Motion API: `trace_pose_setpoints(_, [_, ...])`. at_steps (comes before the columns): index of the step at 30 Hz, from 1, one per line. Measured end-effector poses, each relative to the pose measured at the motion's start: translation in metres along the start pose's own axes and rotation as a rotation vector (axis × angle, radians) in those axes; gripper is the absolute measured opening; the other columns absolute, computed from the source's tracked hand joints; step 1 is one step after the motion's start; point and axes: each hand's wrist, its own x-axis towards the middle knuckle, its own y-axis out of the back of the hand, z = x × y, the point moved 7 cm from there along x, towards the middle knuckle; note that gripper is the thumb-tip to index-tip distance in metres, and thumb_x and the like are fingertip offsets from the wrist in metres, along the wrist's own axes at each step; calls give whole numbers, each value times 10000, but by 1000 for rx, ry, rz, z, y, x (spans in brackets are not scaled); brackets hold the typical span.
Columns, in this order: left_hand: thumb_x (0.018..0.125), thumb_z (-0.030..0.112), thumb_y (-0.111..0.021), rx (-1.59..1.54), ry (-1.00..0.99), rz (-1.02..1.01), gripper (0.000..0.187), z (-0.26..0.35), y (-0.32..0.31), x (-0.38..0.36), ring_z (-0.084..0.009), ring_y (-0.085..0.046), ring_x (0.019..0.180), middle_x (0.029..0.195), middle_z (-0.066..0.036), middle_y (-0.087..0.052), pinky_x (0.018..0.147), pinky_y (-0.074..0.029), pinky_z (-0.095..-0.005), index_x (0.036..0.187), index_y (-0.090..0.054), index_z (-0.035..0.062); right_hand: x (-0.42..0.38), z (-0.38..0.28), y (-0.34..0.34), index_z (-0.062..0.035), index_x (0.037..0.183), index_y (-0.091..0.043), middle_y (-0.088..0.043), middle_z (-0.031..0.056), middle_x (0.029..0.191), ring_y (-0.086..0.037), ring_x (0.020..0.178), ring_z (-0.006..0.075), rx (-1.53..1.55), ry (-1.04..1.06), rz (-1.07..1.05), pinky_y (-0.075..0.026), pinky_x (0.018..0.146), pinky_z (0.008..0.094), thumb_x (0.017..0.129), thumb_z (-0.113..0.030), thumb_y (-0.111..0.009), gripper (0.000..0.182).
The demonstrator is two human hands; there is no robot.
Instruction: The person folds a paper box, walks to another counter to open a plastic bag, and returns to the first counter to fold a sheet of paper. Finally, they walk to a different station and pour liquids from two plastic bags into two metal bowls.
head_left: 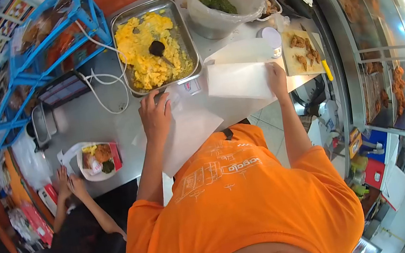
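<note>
My left hand (155, 114) rests at the near edge of a metal tray (195, 56) of yellow scrambled egg (145, 48), fingers slightly bent and apart. Beside it on the counter lies a sheet of white paper (189, 128). A dark ladle (157, 49) sits in the egg. With my right hand (277, 80) I grip the right edge of a stack of white wrapping paper (238, 81); my thumb is partly hidden. Behind the stack stands a white-lidded jar (271, 40).
A plastic-lined pot (207, 22) holds dark greens. Right of it lies a cutting board (296, 66) with chopped meat and a yellow-handled knife (327, 70). At left are a tablet (62, 90), blue racks (35, 71), a food packet (99, 161) and another person's hands (70, 184).
</note>
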Motion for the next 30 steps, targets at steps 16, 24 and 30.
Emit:
trace_pose_setpoints(16, [819, 338, -712, -874, 379, -392, 410, 58, -182, 38, -187, -609, 619, 812, -131, -661, 603, -475, -324, 1004, -625, -18, 15, 7, -9, 27, 974, -611, -631, 115, 813, -556, 749, 157, 89, -19, -113, -454, 715, 311, 994, -210, -495, 264])
trace_pose_setpoints(24, [847, 204, -714, -637, 439, -206, 258, 67, -159, 57, -122, -548, 557, 618, -54, -594, 549, -430, -300, 835, -603, -28, 16, -33, 19, -53, 982, -631, -601, 147, 837, -585, 760, 268, -142, 141, 263, -467, 695, 383, 876, -148, -643, 143])
trace_pose_setpoints(30, [827, 137, -710, -491, 401, -86, 204, 95, -144, 58, -218, -552, 564, 635, -76, -579, 597, -457, -352, 915, -593, -5, -11, -67, -53, -103, 1104, -602, -602, 122, 954, -594, 923, 283, -189, 418, -147, -490, 761, 399, 802, -178, -706, 328])
